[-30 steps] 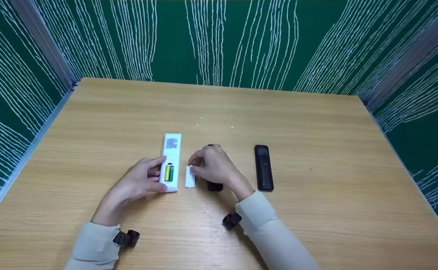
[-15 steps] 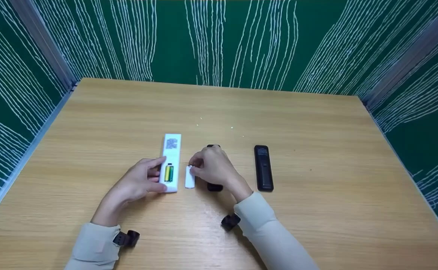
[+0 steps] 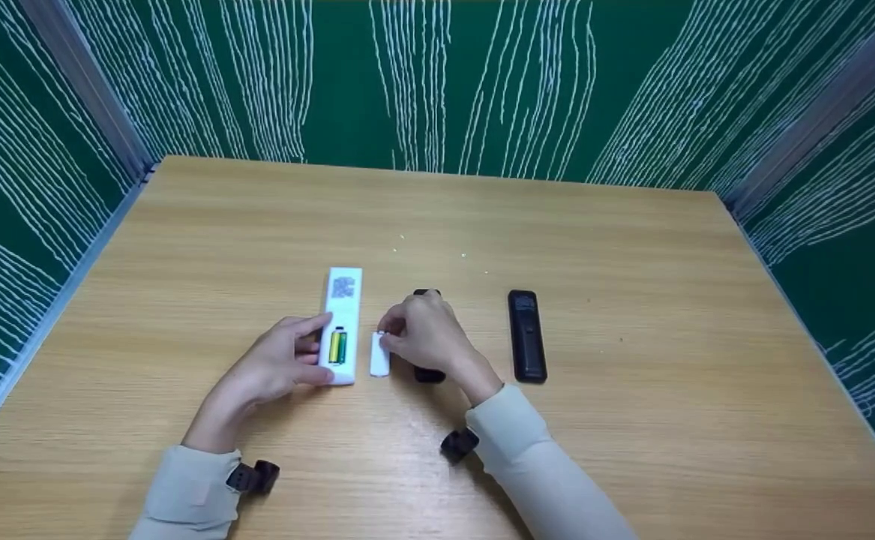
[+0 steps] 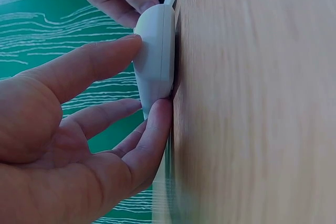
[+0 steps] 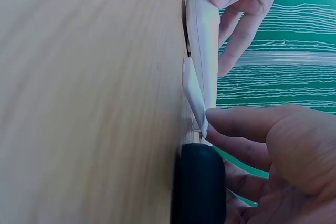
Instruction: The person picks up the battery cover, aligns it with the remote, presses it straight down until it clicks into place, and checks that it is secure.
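Note:
A white remote control [image 3: 344, 307] lies back up on the table, its battery bay uncovered. Two yellow-and-green batteries [image 3: 338, 346] sit side by side in that bay. My left hand [image 3: 276, 360] holds the remote along its left side; in the left wrist view the thumb is on its near end and the fingers on its side. Just right of it, my right hand [image 3: 433, 330] pinches the far end of the white battery cover [image 3: 379, 360] between thumb and forefinger. The right wrist view shows the cover [image 5: 194, 90] tilted, with the pinched end raised off the table.
Partly hidden beneath my right hand lies a black remote [image 3: 429, 373]. Another black remote [image 3: 528, 336] lies further right. Small white crumbs [image 3: 463, 255] dot the wooden table [image 3: 437, 210] beyond the hands. Green walls with white streaks rise behind and beside it.
My right wrist and sleeve have shifted slightly left, while the fingers stay on the battery cover. The left hand and the white remote look unmoved.

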Demonstrator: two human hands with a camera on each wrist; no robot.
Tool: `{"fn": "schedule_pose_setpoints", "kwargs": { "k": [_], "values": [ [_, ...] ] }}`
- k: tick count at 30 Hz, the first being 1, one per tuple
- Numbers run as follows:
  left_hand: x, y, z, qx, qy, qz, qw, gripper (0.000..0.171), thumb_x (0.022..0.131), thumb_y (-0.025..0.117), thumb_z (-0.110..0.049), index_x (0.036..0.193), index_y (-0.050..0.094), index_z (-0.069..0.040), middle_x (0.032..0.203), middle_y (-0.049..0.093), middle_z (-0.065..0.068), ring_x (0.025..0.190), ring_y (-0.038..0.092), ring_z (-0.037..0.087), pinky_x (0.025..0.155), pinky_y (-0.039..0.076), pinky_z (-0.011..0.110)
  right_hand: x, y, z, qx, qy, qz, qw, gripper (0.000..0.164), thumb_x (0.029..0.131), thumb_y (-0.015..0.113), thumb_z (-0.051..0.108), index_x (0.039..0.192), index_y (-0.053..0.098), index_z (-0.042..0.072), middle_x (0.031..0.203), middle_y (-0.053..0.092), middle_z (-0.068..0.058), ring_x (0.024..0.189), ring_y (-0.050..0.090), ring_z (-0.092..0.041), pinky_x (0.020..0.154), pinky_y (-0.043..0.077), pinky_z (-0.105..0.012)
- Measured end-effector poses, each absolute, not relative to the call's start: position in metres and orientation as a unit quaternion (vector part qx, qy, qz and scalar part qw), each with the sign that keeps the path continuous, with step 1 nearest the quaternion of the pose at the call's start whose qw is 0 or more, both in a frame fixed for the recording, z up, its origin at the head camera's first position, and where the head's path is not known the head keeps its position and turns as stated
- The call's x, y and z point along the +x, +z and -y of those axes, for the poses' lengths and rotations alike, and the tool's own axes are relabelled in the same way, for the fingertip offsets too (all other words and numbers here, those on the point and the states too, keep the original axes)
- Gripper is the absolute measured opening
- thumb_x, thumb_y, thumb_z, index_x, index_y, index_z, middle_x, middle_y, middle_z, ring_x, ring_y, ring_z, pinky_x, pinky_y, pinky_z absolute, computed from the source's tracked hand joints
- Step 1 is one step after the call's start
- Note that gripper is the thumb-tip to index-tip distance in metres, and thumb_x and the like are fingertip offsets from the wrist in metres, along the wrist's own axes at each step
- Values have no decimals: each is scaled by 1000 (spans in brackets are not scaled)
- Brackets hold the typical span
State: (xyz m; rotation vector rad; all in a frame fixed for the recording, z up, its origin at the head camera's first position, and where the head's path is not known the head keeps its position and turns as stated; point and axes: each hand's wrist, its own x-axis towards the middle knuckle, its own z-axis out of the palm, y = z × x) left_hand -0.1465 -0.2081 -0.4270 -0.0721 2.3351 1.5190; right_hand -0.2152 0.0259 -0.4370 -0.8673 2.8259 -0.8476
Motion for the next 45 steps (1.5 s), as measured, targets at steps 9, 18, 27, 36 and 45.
{"fn": "schedule_pose_setpoints", "kwargs": {
  "k": [9,18,27,36,45],
  "values": [
    [-146,-427,208,-20,538,-825,174,88,87,78,10,164,37,-5,153,40,23,137,50,38,114,49,41,-214,-436,-25,-273,-274,-921,38,7,90,81,14,96,85,12,85,78,2,91,65,-19,109,40,-45],
    [-146,-427,208,-24,530,-830,172,88,87,79,10,164,38,-6,154,39,22,136,50,36,113,50,41,-216,-438,-26,-296,-271,-916,27,5,90,81,13,93,84,11,85,79,1,87,67,-20,108,41,-47],
    [-145,-427,208,-23,527,-832,172,89,88,80,8,164,38,-7,152,42,22,135,51,36,113,50,42,-216,-437,-28,-285,-307,-906,58,6,90,82,12,95,80,10,88,77,0,92,65,-20,107,39,-47],
    [-145,-427,208,-26,527,-832,171,89,87,81,7,164,39,-7,154,41,21,136,51,36,114,49,42,-217,-435,-29,-272,-335,-899,80,5,92,81,11,97,79,10,85,73,2,86,63,-16,97,45,-38],
    [-146,-428,208,-20,532,-830,168,89,86,80,9,164,38,-5,153,41,22,136,51,37,113,50,41,-217,-433,-30,-269,-371,-884,95,4,95,76,9,98,78,6,85,73,1,76,61,-9,72,52,-26]
  ]
}}
